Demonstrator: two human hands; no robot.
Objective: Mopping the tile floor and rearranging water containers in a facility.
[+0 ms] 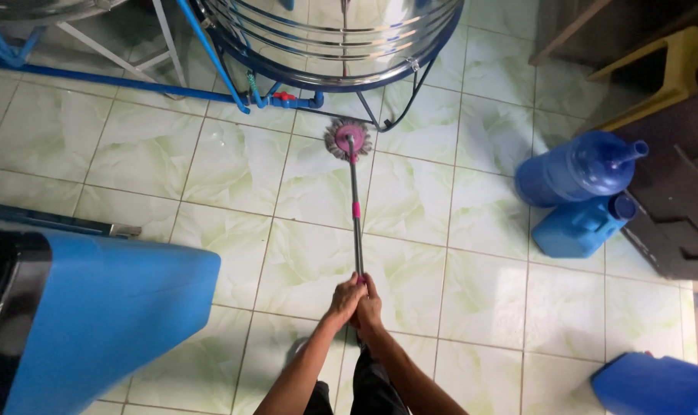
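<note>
Both hands — left hand (345, 298), right hand (369, 307) — clench the near end of a slim metal mop (356, 207); its round, shaggy grey-pink head rests far ahead on glossy green-veined tiles (233, 169), beside the steel tank (333, 34).

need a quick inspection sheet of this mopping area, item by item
surface: pale green marbled tile floor, glossy.
job's things: mop with grey pole, pink collar and round grey-pink head flat on the floor by the steel tank.
clutter: two blue water jugs lying on their sides at right; another blue container at lower right; large blue bin at left.
hands: left hand and right hand both closed on the pole's top end.
cables: nothing seen; blue pipes run along the floor under the tank.
surroundings: dark mat and yellow stool at right.
</note>
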